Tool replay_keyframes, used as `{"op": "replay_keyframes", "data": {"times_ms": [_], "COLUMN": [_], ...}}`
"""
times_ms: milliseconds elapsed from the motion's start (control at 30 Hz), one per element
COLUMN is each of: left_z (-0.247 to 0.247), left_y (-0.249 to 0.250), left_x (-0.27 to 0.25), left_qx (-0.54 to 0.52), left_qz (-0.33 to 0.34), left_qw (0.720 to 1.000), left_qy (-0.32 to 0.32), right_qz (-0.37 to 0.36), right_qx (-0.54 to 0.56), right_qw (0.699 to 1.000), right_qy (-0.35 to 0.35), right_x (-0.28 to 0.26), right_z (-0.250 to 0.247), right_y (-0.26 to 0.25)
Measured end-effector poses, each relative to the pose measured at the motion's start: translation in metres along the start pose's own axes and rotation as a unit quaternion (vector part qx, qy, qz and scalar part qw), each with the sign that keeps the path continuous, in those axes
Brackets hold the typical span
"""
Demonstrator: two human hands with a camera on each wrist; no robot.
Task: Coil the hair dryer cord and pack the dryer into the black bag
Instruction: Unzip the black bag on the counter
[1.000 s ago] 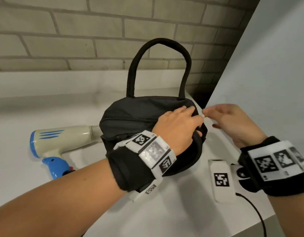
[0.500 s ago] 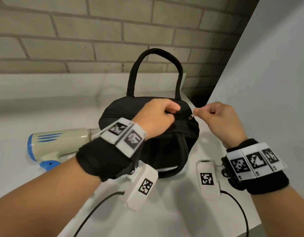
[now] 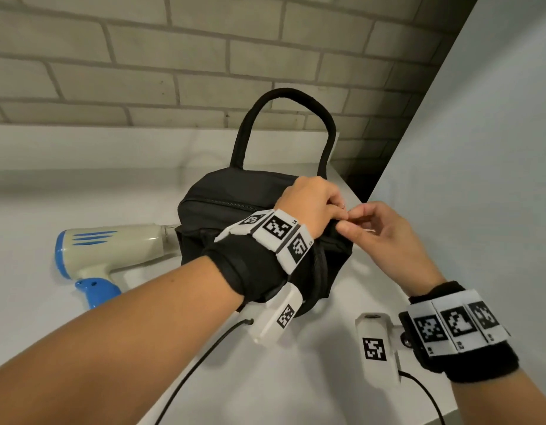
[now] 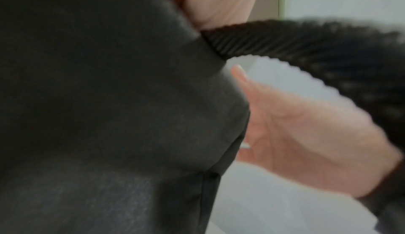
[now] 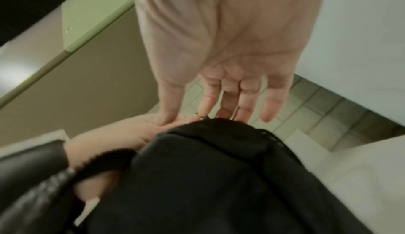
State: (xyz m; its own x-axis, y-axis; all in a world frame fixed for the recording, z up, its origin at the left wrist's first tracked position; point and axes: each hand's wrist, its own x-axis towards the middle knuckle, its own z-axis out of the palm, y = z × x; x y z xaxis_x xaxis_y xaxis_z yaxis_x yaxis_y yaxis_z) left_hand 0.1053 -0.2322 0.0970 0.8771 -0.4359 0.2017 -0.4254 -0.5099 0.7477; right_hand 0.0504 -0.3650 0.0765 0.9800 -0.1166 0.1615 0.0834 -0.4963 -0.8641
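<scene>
Head view: nearest, the left hand [image 3: 311, 207] now curls over the black bag [image 3: 235, 191]'s right end, pinning the fabric, where a moment ago it lay flatter. The right hand [image 3: 379, 234] has closed in until its pinching fingertips meet the left's at the zipper end, so unzipping looks about to start. Farther left, the hair dryer [image 3: 112, 243] lies unpacked beside the bag.

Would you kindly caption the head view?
Both hands work the black fabric bag's zipper end; cream-and-blue hair dryer waits outside.
</scene>
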Motion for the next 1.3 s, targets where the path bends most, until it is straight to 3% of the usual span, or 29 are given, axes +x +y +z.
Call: {"op": "replay_keyframes", "data": {"times_ms": [133,267,433,600,733,833,967,1033,1067,1133,1233,1300], "left_z": [0.0,-0.019,-0.072,-0.124,-0.119,-0.112,-0.1,-0.097,-0.097,-0.1,-0.097,-0.091], "left_y": [0.003,0.007,-0.012,-0.069,-0.108,-0.109,-0.104,-0.105,-0.105,-0.106,-0.106,-0.106], "left_x": [0.001,0.001,-0.002,-0.037,-0.072,-0.075,-0.07,-0.07,-0.071,-0.074,-0.082,-0.082], "left_qx": [-0.024,0.051,0.17,0.222,0.195,0.167,0.138,0.137,0.15,0.212,0.357,0.383], "left_qz": [-0.006,0.036,0.111,0.129,0.083,0.093,0.107,0.103,0.107,0.108,0.065,0.036], "left_qw": [0.999,0.996,0.979,0.966,0.977,0.98,0.983,0.984,0.982,0.971,0.927,0.91], "left_qy": [-0.025,-0.059,-0.013,0.022,0.024,0.048,0.06,0.047,0.041,0.017,-0.098,-0.156], "right_qz": [0.028,0.003,-0.039,0.001,-0.004,-0.029,-0.076,-0.129,-0.15,-0.17,-0.154,-0.159], "right_qx": [-0.036,0.01,0.039,0.031,-0.067,-0.121,-0.253,-0.329,-0.321,-0.234,-0.101,-0.06], "right_qw": [0.998,0.998,0.998,0.999,0.996,0.984,0.928,0.893,0.891,0.913,0.947,0.951], "right_qy": [-0.052,-0.06,-0.04,-0.009,-0.064,-0.129,-0.262,-0.28,-0.284,-0.286,-0.263,-0.26], "right_x": [0.005,0.014,0.025,0.028,0.029,0.028,0.024,0.025,0.027,0.032,0.037,0.034], "right_z": [0.0,-0.004,-0.017,-0.036,-0.03,-0.017,0.018,0.039,0.046,0.05,0.039,0.034], "right_y": [0.012,0.012,0.026,0.05,0.031,-0.015,-0.068,-0.079,-0.081,-0.08,-0.07,-0.063]}}
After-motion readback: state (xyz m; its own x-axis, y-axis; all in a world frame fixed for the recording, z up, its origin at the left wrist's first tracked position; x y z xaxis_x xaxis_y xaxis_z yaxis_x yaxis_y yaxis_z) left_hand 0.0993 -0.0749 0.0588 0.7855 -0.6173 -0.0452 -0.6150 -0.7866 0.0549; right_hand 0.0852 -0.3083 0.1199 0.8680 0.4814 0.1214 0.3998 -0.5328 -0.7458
